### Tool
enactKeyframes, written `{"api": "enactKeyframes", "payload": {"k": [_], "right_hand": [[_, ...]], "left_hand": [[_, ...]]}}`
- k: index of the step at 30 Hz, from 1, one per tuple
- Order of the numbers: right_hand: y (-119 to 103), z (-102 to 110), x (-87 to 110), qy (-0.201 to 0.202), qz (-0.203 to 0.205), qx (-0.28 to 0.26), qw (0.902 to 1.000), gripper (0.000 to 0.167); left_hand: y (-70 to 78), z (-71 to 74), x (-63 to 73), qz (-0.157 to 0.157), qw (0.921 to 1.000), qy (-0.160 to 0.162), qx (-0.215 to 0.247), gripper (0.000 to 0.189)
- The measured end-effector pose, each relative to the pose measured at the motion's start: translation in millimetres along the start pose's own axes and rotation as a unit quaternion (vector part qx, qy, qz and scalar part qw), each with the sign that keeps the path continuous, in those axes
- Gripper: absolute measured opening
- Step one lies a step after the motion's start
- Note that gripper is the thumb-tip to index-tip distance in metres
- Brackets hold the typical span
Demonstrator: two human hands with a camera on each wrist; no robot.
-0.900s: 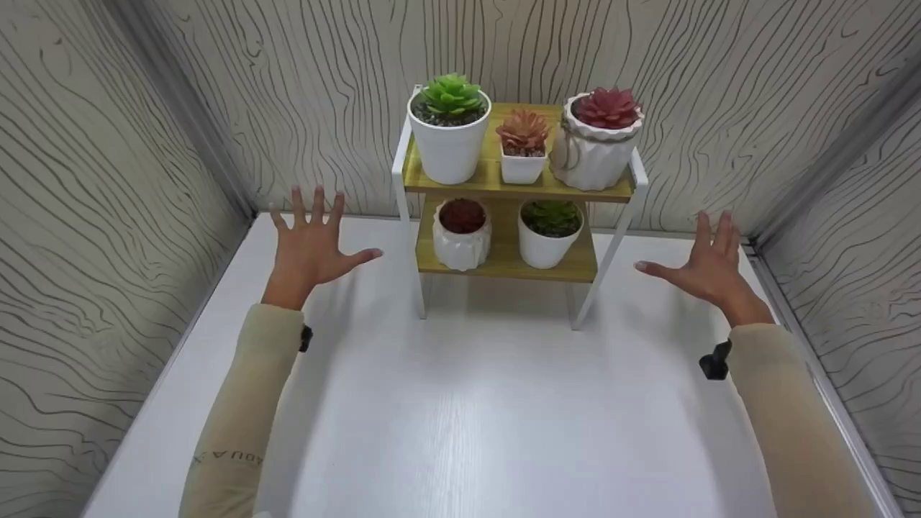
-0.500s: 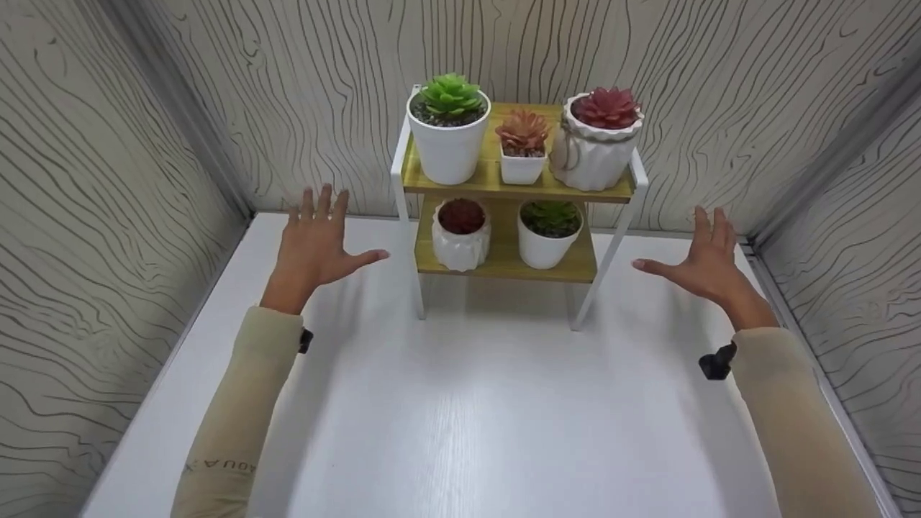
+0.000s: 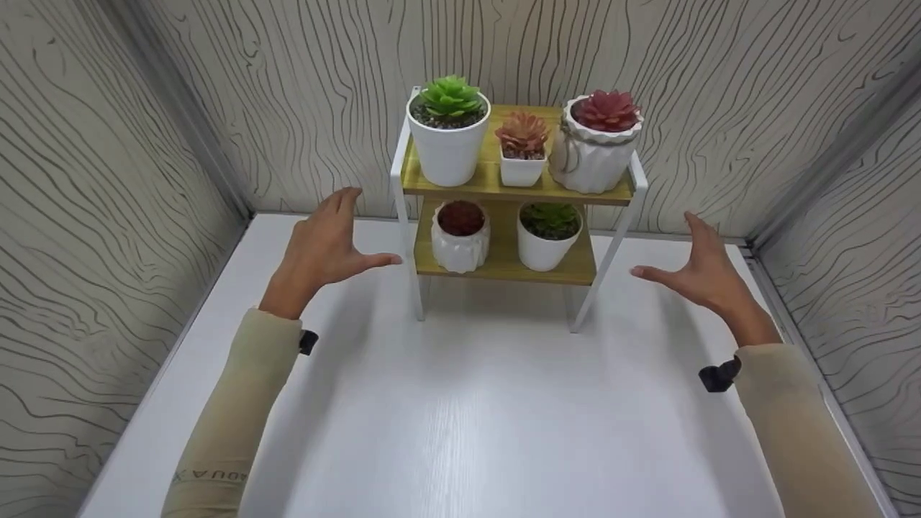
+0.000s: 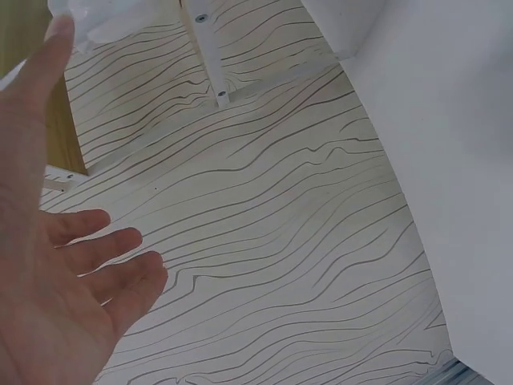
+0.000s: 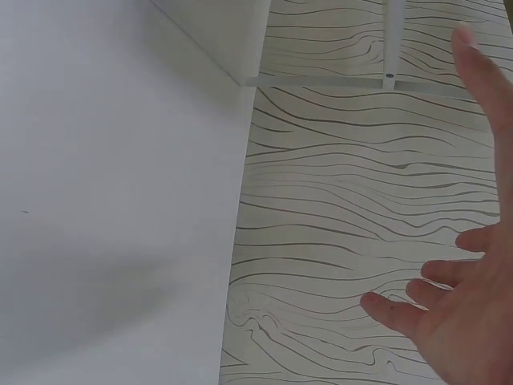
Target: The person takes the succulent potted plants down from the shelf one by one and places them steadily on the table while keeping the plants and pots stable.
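A two-tier plant shelf (image 3: 518,275) with wooden boards and white metal legs stands at the back of the table. My left hand (image 3: 320,244) hovers just left of it, thumb pointing at the frame, fingers extended and holding nothing. To the right, my right hand (image 3: 709,273) is held apart from the shelf, thumb and fingers spread, also holding nothing. The top tier bears a green succulent in a white pot (image 3: 450,155), a small orange succulent (image 3: 523,137) and a red succulent in a fluted pot (image 3: 593,158). Below stand a dark red succulent (image 3: 461,241) and a green one (image 3: 549,241).
A white table (image 3: 460,417) spreads in front of the shelf. Patterned panels (image 3: 331,86) close off the back and both sides, with grey strips (image 3: 165,101) at the corners. Black wrist cameras (image 3: 719,375) are worn at the sleeves.
My left hand has moved right, toward the shelf, and its spread fingers have come together and turned inward. The right hand has turned inward slightly. The shelf and pots stay in place.
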State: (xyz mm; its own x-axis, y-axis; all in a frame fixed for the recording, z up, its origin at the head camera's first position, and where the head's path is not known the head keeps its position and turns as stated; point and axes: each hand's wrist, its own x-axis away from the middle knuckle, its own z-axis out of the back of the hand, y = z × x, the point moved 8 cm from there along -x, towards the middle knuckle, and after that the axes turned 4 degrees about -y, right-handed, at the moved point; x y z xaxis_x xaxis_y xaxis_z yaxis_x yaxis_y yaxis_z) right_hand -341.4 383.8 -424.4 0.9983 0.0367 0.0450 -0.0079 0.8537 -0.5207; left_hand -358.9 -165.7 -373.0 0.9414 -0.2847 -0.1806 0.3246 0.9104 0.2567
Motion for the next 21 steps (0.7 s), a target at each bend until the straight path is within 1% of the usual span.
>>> {"api": "enactKeyframes", "payload": {"k": [2, 6, 12, 16, 21], "right_hand": [[-1, 0, 2.1, 0.003, 0.003, -0.007, 1.0, 0.137], [-4, 0, 6.3, 0.004, 0.005, -0.016, 0.9998, 0.136], [-9, -4, 14.7, 0.004, 0.025, -0.051, 0.9984, 0.128], [-15, -10, 20.9, 0.0, 0.041, -0.072, 0.9966, 0.121], [-29, -10, 24.7, 0.001, 0.065, -0.098, 0.9931, 0.111]], "left_hand": [[2.5, 2.4, 1.7, -0.006, 0.9999, 0.009, 0.006, 0.125], [5.3, 6.9, 4.7, -0.007, 0.9996, 0.016, 0.021, 0.122], [12.0, 15.8, 7.7, -0.016, 0.9986, 0.034, 0.037, 0.116], [14.2, 18.5, 9.3, -0.009, 0.9977, 0.04, 0.054, 0.112], [15.5, 22.6, 9.6, 0.003, 0.9957, 0.05, 0.079, 0.105]]}}
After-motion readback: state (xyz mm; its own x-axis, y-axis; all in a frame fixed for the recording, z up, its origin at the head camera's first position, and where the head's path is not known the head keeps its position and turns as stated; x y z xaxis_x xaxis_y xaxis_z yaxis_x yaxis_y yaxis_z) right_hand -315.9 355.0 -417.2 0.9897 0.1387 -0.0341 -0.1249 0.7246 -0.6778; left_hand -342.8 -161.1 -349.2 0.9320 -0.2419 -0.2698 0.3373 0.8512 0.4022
